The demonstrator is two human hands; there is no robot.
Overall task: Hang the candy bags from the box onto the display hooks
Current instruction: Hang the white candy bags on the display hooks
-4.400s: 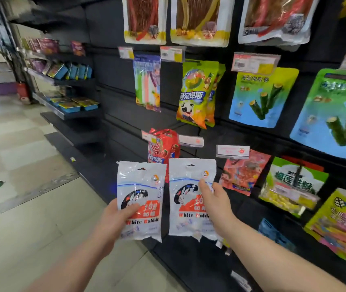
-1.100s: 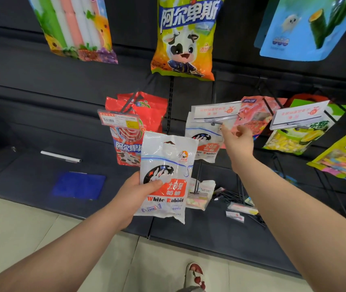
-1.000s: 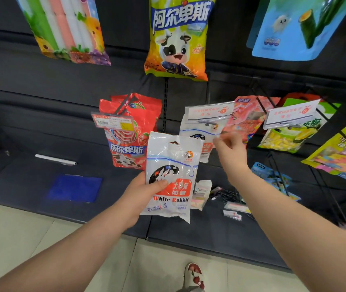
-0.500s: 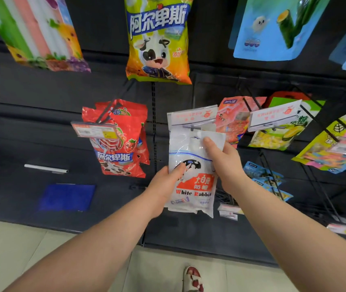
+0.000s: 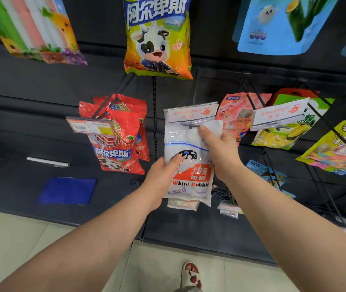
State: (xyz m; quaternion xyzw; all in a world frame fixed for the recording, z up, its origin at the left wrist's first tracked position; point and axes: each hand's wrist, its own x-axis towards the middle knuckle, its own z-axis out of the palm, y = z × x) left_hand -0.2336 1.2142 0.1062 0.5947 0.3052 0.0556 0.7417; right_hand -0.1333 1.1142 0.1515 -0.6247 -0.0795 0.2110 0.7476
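Under the price tag (image 5: 191,112) of a display hook (image 5: 189,124), the left hand (image 5: 161,175) grips the White Rabbit candy bag (image 5: 180,140) low down; the right hand (image 5: 220,152) pinches its top between curled fingers (image 5: 203,131).

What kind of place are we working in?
Likely a shop's candy aisle: red candy bags hang from a hook with a price tag, beside the White Rabbit bag at another tagged hook.

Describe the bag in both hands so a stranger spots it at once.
On the black display wall, find the lower hook row, between the red strawberry bags and the pink bag. Under the label holder, the left hand grips the candy bag by its left side and the right hand pinches its top. Unlike those neighbours, it is white, with a red White Rabbit panel.
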